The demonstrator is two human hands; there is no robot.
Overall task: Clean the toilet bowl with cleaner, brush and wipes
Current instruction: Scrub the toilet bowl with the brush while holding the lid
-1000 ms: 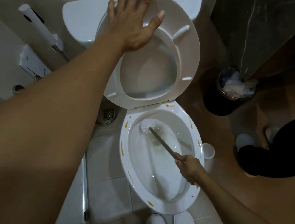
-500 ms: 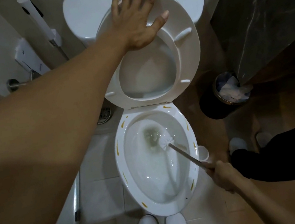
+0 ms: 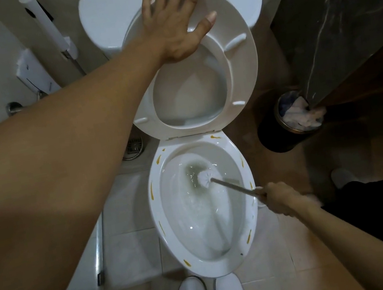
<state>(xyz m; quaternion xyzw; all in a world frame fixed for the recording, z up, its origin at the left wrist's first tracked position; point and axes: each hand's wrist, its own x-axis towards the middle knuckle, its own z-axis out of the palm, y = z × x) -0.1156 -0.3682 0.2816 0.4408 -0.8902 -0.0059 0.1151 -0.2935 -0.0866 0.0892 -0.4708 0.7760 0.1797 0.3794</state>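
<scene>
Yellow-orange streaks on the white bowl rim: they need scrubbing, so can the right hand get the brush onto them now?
Probably yes. The right hand grips the white toilet brush, the white seat is raised, and nothing covers the yellow-orange streaks.

— Where's my left hand [image 3: 176, 23]?
— Arm stretched far forward, palm down, fingers straight and spread, pressing flat.
— And my right hand [image 3: 283, 199]?
— Lower right, forearm angled in, fingers curled tight round a thin handle.
</scene>
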